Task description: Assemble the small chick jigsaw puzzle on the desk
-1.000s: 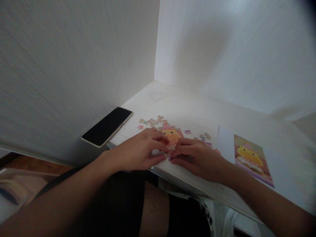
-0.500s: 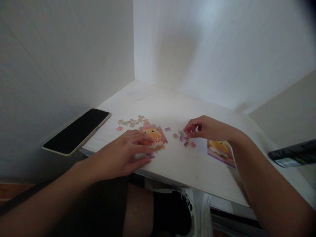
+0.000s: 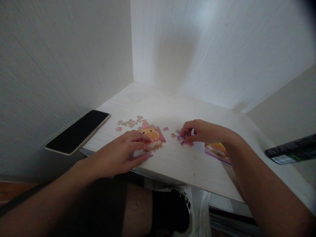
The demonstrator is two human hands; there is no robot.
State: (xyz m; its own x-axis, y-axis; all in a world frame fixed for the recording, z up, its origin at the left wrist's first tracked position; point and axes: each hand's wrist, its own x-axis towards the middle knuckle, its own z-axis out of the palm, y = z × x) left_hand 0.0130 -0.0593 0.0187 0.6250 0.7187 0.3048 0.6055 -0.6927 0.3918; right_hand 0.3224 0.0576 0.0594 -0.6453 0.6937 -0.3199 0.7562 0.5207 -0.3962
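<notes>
Bare forearms, dark shorts (image 3: 106, 204), black-and-white sneaker (image 3: 182, 210).

left hand (image 3: 120, 153) flat, palm down, fingers spread fwd; right hand (image 3: 202, 131) curled, fingertips pinched tog, both forearms stretched out

Black phone (image 3: 78, 132) at table's (image 3: 187, 168) left edge; dark remote (image 3: 291, 153) right.
</notes>
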